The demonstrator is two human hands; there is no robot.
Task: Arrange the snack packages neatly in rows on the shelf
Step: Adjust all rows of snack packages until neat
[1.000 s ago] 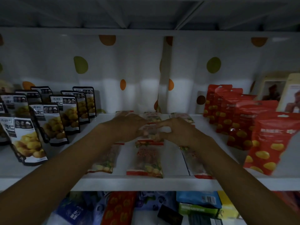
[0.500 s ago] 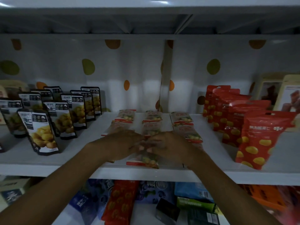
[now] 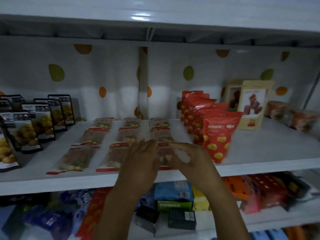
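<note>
Flat clear plastic snack packets (image 3: 97, 135) are lying in three rows on the white shelf board (image 3: 268, 149). Black stand-up pouches (image 3: 43, 122) are standing left of the packets, red stand-up pouches (image 3: 220, 135) are standing right of them, and tan paper pouches (image 3: 252, 104) are standing farther right, towards the back.

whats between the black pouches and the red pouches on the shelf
Head view: three rows of flat snack packets lying on the shelf.
</note>
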